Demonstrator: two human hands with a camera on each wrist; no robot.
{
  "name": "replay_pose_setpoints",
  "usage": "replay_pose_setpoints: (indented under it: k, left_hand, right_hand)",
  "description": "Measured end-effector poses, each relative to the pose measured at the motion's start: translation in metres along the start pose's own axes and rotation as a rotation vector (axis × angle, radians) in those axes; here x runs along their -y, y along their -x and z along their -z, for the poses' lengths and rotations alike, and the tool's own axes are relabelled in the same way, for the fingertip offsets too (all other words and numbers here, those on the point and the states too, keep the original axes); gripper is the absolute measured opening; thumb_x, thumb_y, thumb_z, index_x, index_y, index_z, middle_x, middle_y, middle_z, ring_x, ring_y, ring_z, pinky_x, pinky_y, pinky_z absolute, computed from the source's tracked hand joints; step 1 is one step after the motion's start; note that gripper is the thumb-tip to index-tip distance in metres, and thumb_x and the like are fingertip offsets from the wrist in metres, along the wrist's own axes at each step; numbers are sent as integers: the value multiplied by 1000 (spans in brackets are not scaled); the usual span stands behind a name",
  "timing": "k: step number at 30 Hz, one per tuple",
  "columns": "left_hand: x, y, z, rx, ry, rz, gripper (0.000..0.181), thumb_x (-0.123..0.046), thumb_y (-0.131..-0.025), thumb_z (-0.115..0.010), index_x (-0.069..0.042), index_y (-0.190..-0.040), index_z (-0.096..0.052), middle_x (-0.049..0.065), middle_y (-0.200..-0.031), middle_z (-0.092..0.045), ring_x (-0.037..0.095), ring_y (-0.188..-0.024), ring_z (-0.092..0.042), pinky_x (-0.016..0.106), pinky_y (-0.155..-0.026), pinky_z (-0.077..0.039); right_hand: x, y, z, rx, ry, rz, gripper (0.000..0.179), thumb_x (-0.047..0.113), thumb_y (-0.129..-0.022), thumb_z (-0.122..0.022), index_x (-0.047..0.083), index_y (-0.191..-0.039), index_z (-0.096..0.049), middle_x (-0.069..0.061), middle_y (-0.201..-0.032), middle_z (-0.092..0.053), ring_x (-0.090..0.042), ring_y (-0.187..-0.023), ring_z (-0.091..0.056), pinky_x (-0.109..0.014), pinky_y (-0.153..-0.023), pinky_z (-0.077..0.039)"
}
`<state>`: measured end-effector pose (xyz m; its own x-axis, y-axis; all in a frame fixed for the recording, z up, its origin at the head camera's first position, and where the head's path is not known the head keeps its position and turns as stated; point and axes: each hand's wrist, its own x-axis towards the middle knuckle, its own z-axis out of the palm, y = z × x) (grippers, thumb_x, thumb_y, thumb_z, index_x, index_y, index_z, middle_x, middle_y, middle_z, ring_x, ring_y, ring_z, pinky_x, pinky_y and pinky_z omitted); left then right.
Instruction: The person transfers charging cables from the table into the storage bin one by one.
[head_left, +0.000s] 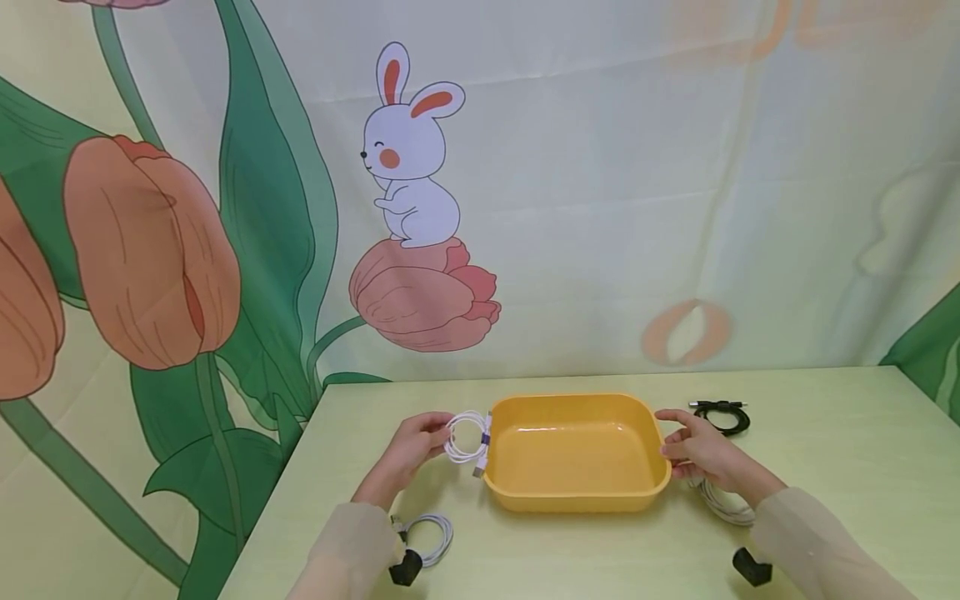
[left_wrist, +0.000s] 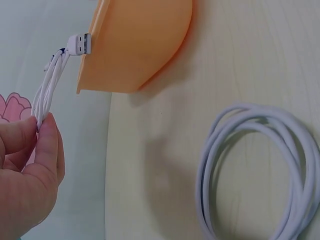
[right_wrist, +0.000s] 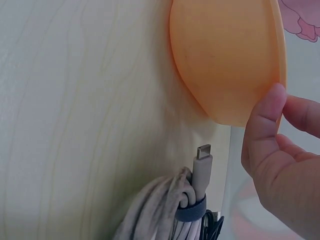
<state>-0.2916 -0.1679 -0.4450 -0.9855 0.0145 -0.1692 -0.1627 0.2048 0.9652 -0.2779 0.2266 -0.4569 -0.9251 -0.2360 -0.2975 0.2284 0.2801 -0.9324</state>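
Observation:
My left hand (head_left: 416, 443) pinches a coiled white USB cable (head_left: 467, 457) between thumb and fingers, at the left end of a yellow plastic tray (head_left: 577, 503). A dark tie binds the coil, and its USB plug (left_wrist: 80, 44) overlaps the tray's wall in the left wrist view. The tray stands on the table with a bare floor. At its right end my right hand (head_left: 705, 450) grips the rim, thumb on the outer wall (right_wrist: 225, 65) and forefinger over the edge.
A grey-white coiled cable (head_left: 438, 542) lies below the left hand. Under the right hand lies a thicker coiled cable (right_wrist: 155, 207) with a dark strap; behind it is a black coiled cable (head_left: 723, 414). A printed curtain (head_left: 585, 208) hangs behind the pale table (head_left: 570, 554).

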Motion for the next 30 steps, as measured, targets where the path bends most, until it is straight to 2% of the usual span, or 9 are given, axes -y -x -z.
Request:
replay_pose_setpoints:
  k: [7,17,21,30]
  left_hand:
    - [-8,1,-10,18,-21,13,27,3,-86,-48,5,-112,-54,19,-99,-53,13,-77,-53,23,-72,-51]
    - [-12,-2,-22,52,0,-4,28,4,-86,-47,4,-113,-54,9,-89,-51,12,-75,-50,21,-69,-50]
    - [-13,-3,-27,66,-6,-7,27,4,-86,-47,4,-113,-54,8,-88,-50,11,-75,-50,21,-68,-51]
    - [-15,-6,-37,79,-78,14,28,3,-86,-48,0,-112,-55,11,-94,-52,14,-77,-51,24,-71,-51]
  right_hand:
    - [0,0,0,3,-1,4,60,1,-86,-50,3,-137,-18,-11,-91,-44,-15,-61,-51,-26,-57,-51]
    - [-1,0,0,-4,2,-2,60,0,-86,-49,3,-137,-19,-10,-91,-44,-15,-61,-51,-26,-57,-51]
    - [0,-1,0,-7,7,-3,59,1,-86,-49,4,-137,-19,-10,-91,-45,-15,-62,-52,-27,-58,-52]
    - [-1,-1,0,-10,9,-7,59,0,-86,-49,4,-137,-20,-10,-91,-45,-15,-61,-52,-27,-58,-52]
